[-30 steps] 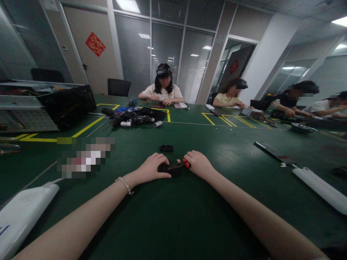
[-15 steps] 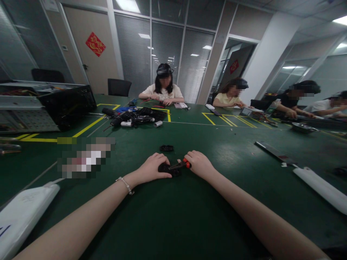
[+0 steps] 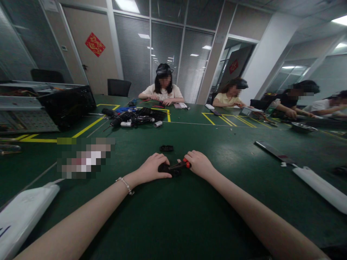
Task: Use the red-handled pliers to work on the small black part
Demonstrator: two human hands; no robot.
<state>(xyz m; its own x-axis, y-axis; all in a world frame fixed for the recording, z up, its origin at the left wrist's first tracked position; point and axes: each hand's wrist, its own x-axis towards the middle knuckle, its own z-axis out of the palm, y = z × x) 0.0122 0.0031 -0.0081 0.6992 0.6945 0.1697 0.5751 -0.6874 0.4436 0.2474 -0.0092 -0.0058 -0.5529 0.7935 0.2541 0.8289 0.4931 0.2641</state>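
Nothing visibly shifted this past second, suggesting steady work: left hand (image 3: 154,167) pinching black part (image 3: 163,168) on green table's near side (image 3: 187,216); right hand (image 3: 200,162), fingers wrapped round red-handled pliers (image 3: 179,165)

Dim overall, with light from flat white rectangular ceiling panels (image 3: 127,5), pale glare on the smooth dark-green tabletop (image 3: 231,155), and wide-angle stretching towards the edges

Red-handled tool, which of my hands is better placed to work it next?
Probably your right hand: it grips the red-handled tool, while your left hand holds the black part.
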